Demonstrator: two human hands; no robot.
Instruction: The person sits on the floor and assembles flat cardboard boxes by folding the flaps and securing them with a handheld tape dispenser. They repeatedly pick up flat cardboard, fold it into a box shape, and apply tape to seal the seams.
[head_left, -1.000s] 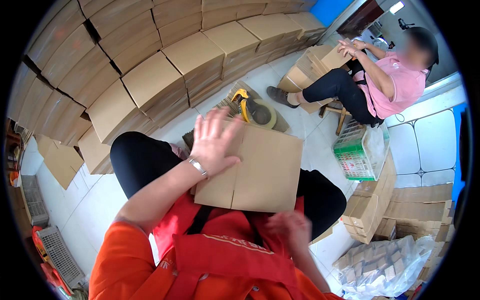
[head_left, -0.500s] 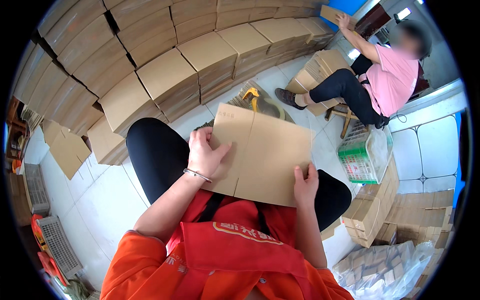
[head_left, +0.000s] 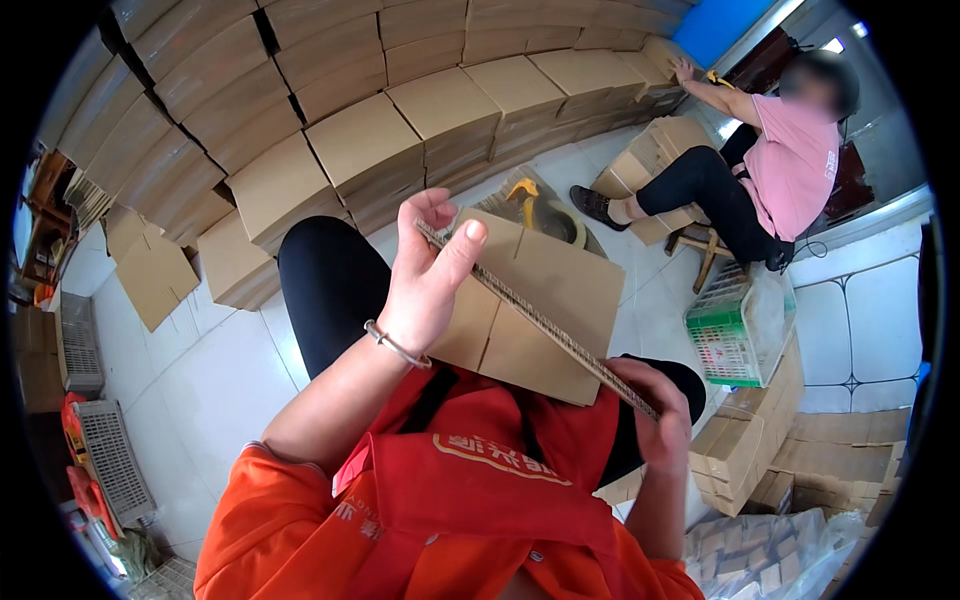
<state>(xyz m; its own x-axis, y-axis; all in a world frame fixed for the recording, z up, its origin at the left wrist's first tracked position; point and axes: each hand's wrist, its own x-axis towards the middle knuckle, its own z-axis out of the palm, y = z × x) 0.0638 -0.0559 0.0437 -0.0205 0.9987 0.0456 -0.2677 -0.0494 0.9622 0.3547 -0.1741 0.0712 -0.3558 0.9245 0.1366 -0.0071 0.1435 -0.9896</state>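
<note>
Between my hands a brown corrugated cardboard sheet (head_left: 545,322) is tilted up almost edge-on, slanting from upper left down to lower right. My left hand (head_left: 425,275) grips its upper left end, thumb on the near side and fingers behind. At the lower right end my right hand (head_left: 660,410) holds the other edge, its fingers partly hidden. Below and behind lies another flat cardboard sheet (head_left: 555,265) with a slit in its edge, over my lap. Past it, a yellow-handled tape dispenser (head_left: 525,190) rests on a cardboard stack.
Stacked folded cartons (head_left: 365,145) form a wall across the back and left. A person in a pink shirt (head_left: 795,165) sits at the far right, one hand on cardboard. A green-and-white crate (head_left: 715,335), cardboard bundles (head_left: 735,445) and a clear plastic bag (head_left: 750,550) stand on the right.
One cardboard sheet has been raised and tipped edge-on, uncovering another sheet below. My right hand moved right and nearer me. The other person's hand and the cardboard it touches moved lower.
</note>
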